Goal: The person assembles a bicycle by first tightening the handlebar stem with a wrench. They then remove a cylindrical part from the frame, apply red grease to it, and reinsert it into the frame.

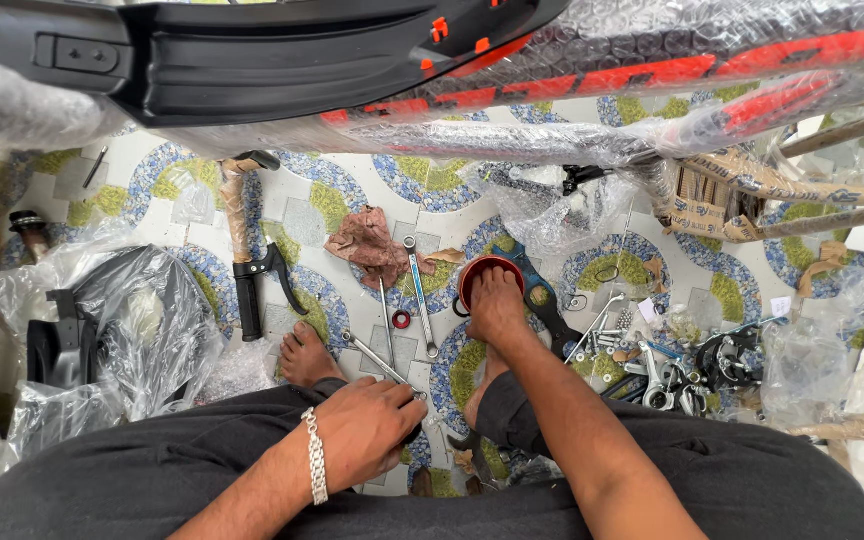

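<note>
My right hand [497, 305] reaches forward over a small round red tin [474, 272] on the patterned tile floor. Its fingertips dip into the tin, so what they hold is hidden. My left hand [367, 430], with a silver chain bracelet at the wrist, rests on my black trouser leg with bent fingers. Those fingers touch the near end of a steel spanner [372, 357] lying on the floor, and I cannot tell whether they grip it. My bare left foot [307, 357] sits beside that spanner.
A bubble-wrapped red and black bicycle frame [652, 70] and a black mudguard [252, 60] span the top. On the floor lie a longer spanner [420, 300], a brown rag [370, 245], a handlebar grip with brake lever [252, 290], loose bolts and parts [642, 360], and plastic-bagged parts [122, 320].
</note>
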